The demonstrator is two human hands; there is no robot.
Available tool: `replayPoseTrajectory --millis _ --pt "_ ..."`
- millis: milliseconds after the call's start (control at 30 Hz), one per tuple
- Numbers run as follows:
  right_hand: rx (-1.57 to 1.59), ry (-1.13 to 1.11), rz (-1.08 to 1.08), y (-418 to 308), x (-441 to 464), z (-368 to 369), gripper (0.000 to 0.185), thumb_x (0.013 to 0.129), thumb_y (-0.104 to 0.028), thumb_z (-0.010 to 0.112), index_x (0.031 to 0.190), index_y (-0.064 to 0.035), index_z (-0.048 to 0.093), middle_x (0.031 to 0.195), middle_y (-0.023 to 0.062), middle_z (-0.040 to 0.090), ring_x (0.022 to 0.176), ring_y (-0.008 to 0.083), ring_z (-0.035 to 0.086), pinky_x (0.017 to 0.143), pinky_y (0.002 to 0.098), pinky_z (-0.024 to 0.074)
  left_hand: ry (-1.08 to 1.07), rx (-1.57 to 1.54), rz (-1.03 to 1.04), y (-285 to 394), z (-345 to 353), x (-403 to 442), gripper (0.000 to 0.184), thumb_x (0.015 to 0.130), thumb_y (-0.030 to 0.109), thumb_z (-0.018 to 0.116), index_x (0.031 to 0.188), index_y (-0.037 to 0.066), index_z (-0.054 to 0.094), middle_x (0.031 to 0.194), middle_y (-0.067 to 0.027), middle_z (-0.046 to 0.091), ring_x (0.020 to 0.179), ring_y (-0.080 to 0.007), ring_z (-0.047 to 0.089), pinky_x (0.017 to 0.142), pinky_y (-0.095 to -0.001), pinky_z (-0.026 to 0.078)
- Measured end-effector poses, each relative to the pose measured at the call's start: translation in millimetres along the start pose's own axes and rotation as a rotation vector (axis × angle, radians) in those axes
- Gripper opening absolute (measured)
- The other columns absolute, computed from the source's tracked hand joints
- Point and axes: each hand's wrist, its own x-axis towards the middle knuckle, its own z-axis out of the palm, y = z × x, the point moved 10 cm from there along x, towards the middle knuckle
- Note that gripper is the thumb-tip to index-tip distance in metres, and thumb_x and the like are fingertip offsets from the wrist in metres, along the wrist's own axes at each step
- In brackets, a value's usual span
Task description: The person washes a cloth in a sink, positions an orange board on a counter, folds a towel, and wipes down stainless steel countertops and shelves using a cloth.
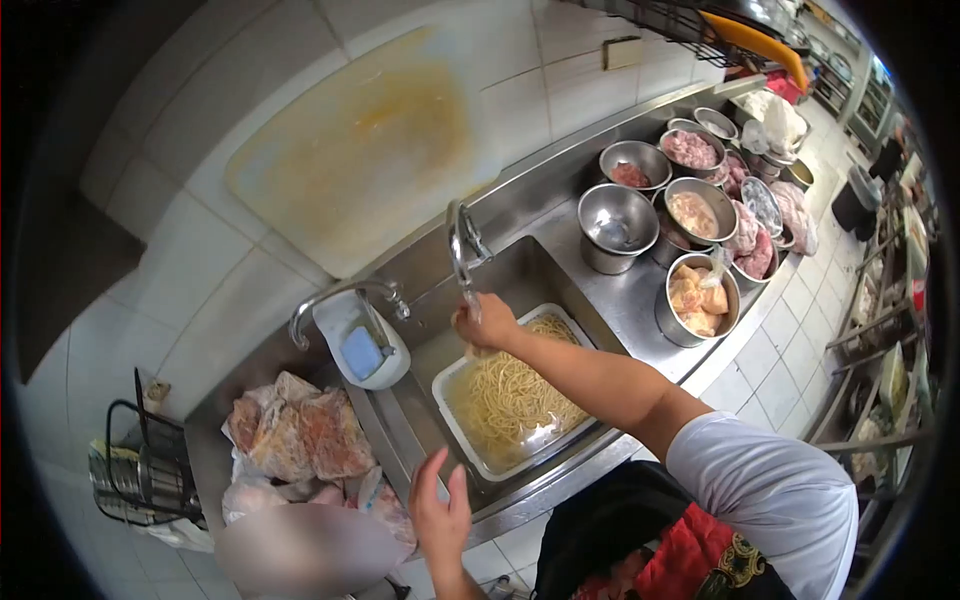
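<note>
My right hand (485,325) reaches across the sink (408,432), its fingers curled around the lower end of the faucet spout (457,240). Under that hand, a white rectangular basket (463,437) sits in the basin, with long yellowish noodles (525,390) in it. Cloudy water covers part of the noodles. My left hand (440,505) is raised over the sink's near left edge, fingers extended and thumb apart, holding nothing. It is close to bagged raw meat (335,430).
A second faucet (330,300) arches beside a white container (385,372) with a blue sponge (361,352). Several steel bowls stand on the right counter, some with raw meat (690,150); one is an empty bowl (617,220). A stained cutting board (360,150) leans on the wall.
</note>
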Motion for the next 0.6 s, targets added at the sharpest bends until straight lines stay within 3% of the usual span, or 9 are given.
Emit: replayPoseTrajectory --millis 100,200,233,267,333,400,433,500,600 --pt "-0.203 -0.053 -0.108 -6.2 9.1 7.4 0.023 0.073 -0.026 0.063 0.081 -0.0057 0.071 0.081 0.0215 0.067 0.081 0.0381 0.067 0.069 0.0477 0.0548 0.015 -0.065 0.188 26.8 34.6 63.8 0.028 0.091 0.013 0.06 0.116 0.0 0.06 0.116 -0.0198 0.061 0.11 -0.034 0.058 0.091 -0.0393 0.046" --pt "-0.21 -0.158 -0.336 -31.3 -2.5 16.2 0.019 0.069 -0.021 0.066 0.077 -0.0052 0.072 0.074 0.0178 0.068 0.071 0.0359 0.067 0.065 0.0464 0.055 0.096 -0.221 0.174 31.3 62.0 115.6 0.032 0.095 0.016 0.056 0.123 0.001 0.057 0.129 -0.0163 0.055 0.116 -0.026 0.054 0.095 -0.0373 0.045" --pt "-0.153 -0.241 -0.191 -39.3 -10.4 4.8 0.025 0.071 -0.022 0.065 0.083 -0.0017 0.073 0.085 0.0184 0.07 0.083 0.0334 0.07 0.072 0.0441 0.0559 0.169 -0.276 0.117 22.1 69.0 132.4 0.036 0.096 0.018 0.054 0.128 0.001 0.052 0.133 -0.0168 0.051 0.117 -0.0261 0.053 0.096 -0.0371 0.044" --pt "-0.133 -0.248 -0.177 -37.2 -10.9 9.3 0.023 0.075 -0.023 0.062 0.084 -0.0042 0.073 0.085 0.0177 0.07 0.083 0.0339 0.07 0.072 0.0448 0.0559 0.238 -0.309 0.045 3.0 72.1 140.2 0.041 0.097 0.02 0.052 0.132 0.001 0.047 0.137 -0.0173 0.047 0.119 -0.0262 0.051 0.098 -0.0369 0.043" --pt "-0.056 -0.153 -0.431 -70.6 -22.1 -15.8 0.023 0.078 -0.026 0.06 0.079 -0.0073 0.073 0.079 0.0174 0.069 0.08 0.0359 0.069 0.07 0.0452 0.0557 0.423 -0.473 -0.108 -38.3 80.2 152.9 0.05 0.099 0.026 0.049 0.139 -0.001 0.036 0.137 -0.0177 0.045 0.119 -0.027 0.05 0.1 -0.0379 0.041" --pt "0.137 -0.022 -0.291 -59.2 -6.2 -8.6 0.026 0.077 -0.025 0.057 0.08 -0.0036 0.072 0.08 0.0224 0.067 0.077 0.0392 0.068 0.07 0.0465 0.0549 0.502 -0.738 -0.353 -104.0 108.0 167.1 0.05 0.099 0.03 0.048 0.136 -0.001 0.04 0.135 -0.0149 0.048 0.115 -0.0261 0.053 0.094 -0.0356 0.045" --pt "0.16 -0.082 -0.391 -69.7 -6.1 -4.5 0.029 0.077 -0.025 0.056 0.083 -0.0013 0.071 0.084 0.0256 0.067 0.081 0.0413 0.067 0.073 0.0492 0.0532 0.277 -0.961 -0.247 -133.0 145.8 189.9 0.05 0.099 0.031 0.048 0.136 0.0 0.04 0.135 -0.014 0.048 0.114 -0.0249 0.054 0.094 -0.0354 0.045" --pt "0.408 -0.059 -0.272 -68.4 -19.5 -26.6 0.021 0.075 -0.017 0.058 0.088 -0.0013 0.061 0.086 0.0232 0.065 0.086 0.0409 0.064 0.073 0.0492 0.0492 -0.196 -1.363 -0.064 -170.1 211.2 210.8 0.049 0.099 0.034 0.047 0.137 0.003 0.041 0.135 -0.0123 0.049 0.111 -0.0224 0.055 0.095 -0.035 0.045" --pt "0.508 -0.026 -0.256 -50.6 -17.2 -46.0 0.019 0.071 -0.012 0.061 0.086 -0.0043 0.053 0.083 0.0195 0.062 0.086 0.0393 0.062 0.07 0.0475 0.047 -0.073 -1.292 -0.391 -88.8 212.9 163.4 0.045 0.1 0.036 0.045 0.134 0.006 0.046 0.13 -0.0101 0.053 0.109 -0.02 0.057 0.094 -0.0346 0.046"
